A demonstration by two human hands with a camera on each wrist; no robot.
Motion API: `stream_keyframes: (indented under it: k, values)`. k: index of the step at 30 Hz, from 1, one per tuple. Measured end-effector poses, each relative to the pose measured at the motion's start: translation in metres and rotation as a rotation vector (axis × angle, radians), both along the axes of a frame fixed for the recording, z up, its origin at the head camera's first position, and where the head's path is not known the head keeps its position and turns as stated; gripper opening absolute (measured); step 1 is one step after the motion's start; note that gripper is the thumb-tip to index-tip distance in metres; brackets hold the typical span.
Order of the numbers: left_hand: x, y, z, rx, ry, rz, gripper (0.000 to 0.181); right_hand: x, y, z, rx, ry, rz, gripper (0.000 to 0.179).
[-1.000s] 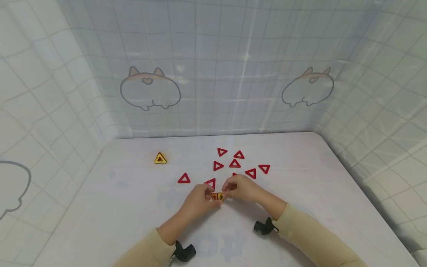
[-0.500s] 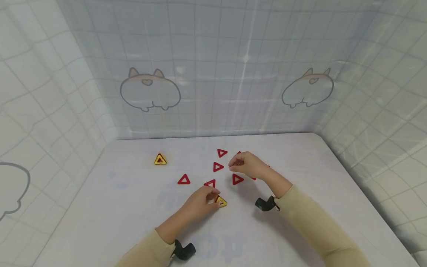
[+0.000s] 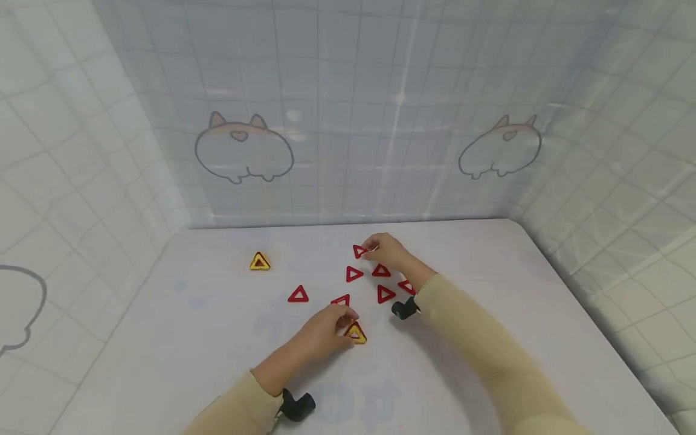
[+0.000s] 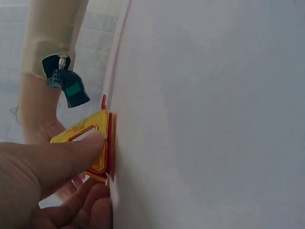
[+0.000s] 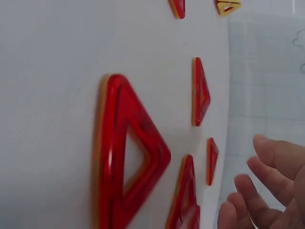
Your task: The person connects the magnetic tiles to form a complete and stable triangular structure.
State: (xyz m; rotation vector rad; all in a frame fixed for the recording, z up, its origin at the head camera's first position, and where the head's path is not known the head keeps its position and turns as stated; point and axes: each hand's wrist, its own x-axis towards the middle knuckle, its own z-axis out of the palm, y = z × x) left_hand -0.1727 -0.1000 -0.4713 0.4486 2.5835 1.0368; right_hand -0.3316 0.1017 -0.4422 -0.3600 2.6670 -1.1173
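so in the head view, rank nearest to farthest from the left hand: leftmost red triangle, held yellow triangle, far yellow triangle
1. Held yellow triangle, at the left hand's fingertips
2. Leftmost red triangle, beyond the hand, to its left
3. Far yellow triangle, farther beyond and left

1. Head view: even, moderate light; vertical glare streaks on glossy white grid-printed sheeting (image 3: 337, 90); soft shadows on smooth white tabletop (image 3: 206, 356).
2. Left wrist view: dimmer, bluish-grey cast.
3. Right wrist view: soft focus; pale highlight along nearest glossy red plastic triangle (image 5: 111, 152).
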Motion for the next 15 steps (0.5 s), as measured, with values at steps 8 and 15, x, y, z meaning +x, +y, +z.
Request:
stream_keyframes:
  k: [8,15]
  values:
    - [-0.005,-0.010,0.004,-0.030,-0.020,-0.100,0.041,-0.017,-0.014,-0.010,0.038,-0.055,-0.094,0.039]
    - [-0.007,-0.014,0.007,-0.025,-0.032,-0.124,0.040,-0.029,-0.023,-0.018,0.139,-0.028,-0.098,0.043]
